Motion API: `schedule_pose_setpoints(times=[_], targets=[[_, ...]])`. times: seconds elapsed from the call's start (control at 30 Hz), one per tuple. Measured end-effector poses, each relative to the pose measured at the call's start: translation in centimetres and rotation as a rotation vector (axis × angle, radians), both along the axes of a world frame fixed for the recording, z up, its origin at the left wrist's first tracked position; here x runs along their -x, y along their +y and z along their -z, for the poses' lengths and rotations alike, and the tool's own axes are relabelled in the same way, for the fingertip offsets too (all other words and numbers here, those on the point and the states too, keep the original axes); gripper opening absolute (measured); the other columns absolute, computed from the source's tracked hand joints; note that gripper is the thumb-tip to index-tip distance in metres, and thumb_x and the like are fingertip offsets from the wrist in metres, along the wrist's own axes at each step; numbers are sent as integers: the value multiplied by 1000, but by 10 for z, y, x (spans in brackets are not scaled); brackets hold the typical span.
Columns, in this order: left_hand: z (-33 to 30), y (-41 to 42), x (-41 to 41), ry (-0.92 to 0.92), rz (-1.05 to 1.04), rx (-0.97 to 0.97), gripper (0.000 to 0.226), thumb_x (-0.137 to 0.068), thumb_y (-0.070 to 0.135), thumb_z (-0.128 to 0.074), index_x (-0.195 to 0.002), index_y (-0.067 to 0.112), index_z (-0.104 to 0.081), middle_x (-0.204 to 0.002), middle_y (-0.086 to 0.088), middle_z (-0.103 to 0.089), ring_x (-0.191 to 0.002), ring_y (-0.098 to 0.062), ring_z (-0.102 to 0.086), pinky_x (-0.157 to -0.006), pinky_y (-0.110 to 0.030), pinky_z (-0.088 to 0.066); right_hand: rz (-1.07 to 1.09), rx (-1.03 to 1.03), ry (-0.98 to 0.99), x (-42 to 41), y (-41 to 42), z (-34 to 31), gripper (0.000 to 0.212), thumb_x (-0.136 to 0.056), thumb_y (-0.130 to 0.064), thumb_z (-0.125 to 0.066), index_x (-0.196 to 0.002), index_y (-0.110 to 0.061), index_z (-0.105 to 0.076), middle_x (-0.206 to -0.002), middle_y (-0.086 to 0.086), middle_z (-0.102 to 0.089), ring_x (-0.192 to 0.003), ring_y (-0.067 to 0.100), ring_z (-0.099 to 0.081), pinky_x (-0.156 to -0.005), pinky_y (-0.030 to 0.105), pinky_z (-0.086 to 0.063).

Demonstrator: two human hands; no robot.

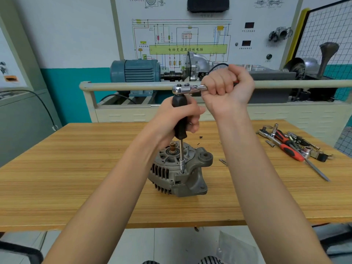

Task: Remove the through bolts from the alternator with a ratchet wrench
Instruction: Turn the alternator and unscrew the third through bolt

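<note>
The alternator [180, 171] sits near the middle of the wooden tabletop [76, 178], shaft end up, a grey cast-metal housing with slotted vents round its side and a lug at its right. A long driver stands upright on it: a slim steel shank [182, 151] runs from a black handle [180, 119] down to a small socket [182, 165] seated at the housing's near right rim, presumably on a through bolt whose head is hidden under the socket.

The left hand [182, 119] wraps its grip round the black handle, fingers curled close about it, steadying the driver. On top of the handle sits the chrome head of the ratchet [183, 89]; its handle runs out to the right, roughly level, into the right hand [227, 85], whose grip is a tight fist round it, with a trace of red showing at the far side of the fist.

So the bolt lies straight below the left hand, along the driver's vertical axis, and the ratchet handle lies crosswise to that axis. The turning will have to come from the right hand swinging the handle about the upright, while the left keeps the shank plumb so the socket does not slip off. The left hand is the nearer to the bolt.

At the right of the tabletop lies a heap of tools [293, 143], among them red-and-black handles and chrome sockets.
</note>
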State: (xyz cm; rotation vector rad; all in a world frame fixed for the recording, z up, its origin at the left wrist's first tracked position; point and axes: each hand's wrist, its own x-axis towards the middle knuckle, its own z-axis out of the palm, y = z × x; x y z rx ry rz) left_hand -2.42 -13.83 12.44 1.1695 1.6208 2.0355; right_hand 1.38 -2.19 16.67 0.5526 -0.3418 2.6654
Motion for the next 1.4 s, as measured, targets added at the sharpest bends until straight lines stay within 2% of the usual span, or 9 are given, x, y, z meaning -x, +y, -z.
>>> schedule_pose_setpoints(times=[0.1,0.23,0.6,0.7,0.83,0.93,1.07,1.23,1.4], targets=[[0,2,-3,-27,33,42,38,-77,13,-64,-48,17,-40,-40,3,-34,-33,-13,-32,-40,-18,-28,-157,61,-74,16,7,0,44,-80,-10,-38,-37,-14,-30,-30,-4,-20,-23,12,-18,-32,20,-12],[1,5,-4,-77,-37,44,55,-88,8,-56,-43,23,-29,-37,6,-23,-30,-9,-17,-38,-16,-17,-137,81,-74,15,5,1,41,-77,-9,-39,-37,-14,-30,-31,-4,-21,-23,12,-18,-33,17,-13],[3,22,-14,-106,-396,-20,42,-83,-2,-54,-54,18,-30,-40,8,-25,-34,-10,-18,-39,-15,-18,585,-214,336,-33,-46,11,31,-82,0,-35,-58,-19,-30,-34,-5,-23,-33,8,-12,-42,20,-14],[4,14,-9,-70,-261,5,44,-83,-4,-56,-52,19,-34,-40,8,-28,-34,-9,-22,-38,-16,-21,469,-190,245,-30,-31,9,46,-88,-1,-32,-44,-17,-29,-33,-5,-21,-33,10,-10,-40,19,-16],[1,3,-4,-29,-67,26,41,-84,2,-62,-50,17,-45,-43,1,-38,-37,-15,-33,-42,-21,-31,131,-22,34,-14,-3,3,36,-75,-8,-40,-42,-17,-30,-33,-4,-19,-30,9,-12,-36,17,-14],[1,8,-4,-56,-31,44,49,-88,5,-60,-46,20,-39,-40,4,-32,-33,-12,-27,-38,-17,-26,-105,76,-88,7,9,2,42,-75,-9,-39,-36,-14,-28,-30,-3,-20,-37,8,-5,-37,19,-10],[0,11,-4,-78,-52,69,55,-92,6,-55,-46,21,-29,-39,5,-23,-31,-9,-17,-37,-15,-17,-190,76,-151,20,13,2,45,-77,-10,-38,-33,-12,-27,-28,-2,-20,-38,6,-5,-35,20,-9],[1,14,-8,-113,-200,26,52,-91,1,-52,-48,21,-31,-39,5,-24,-31,-9,-17,-37,-14,-17,34,83,-4,-3,-1,3,43,-80,-9,-37,-39,-16,-30,-32,-5,-19,-27,10,-14,-35,19,-11],[1,19,-11,-112,-292,19,47,-85,-2,-55,-50,19,-34,-40,6,-28,-35,-11,-19,-39,-15,-18,610,-200,296,-34,-42,11,41,-80,1,-37,-47,-21,-33,-34,-5,-21,-34,9,-11,-43,21,-13]])
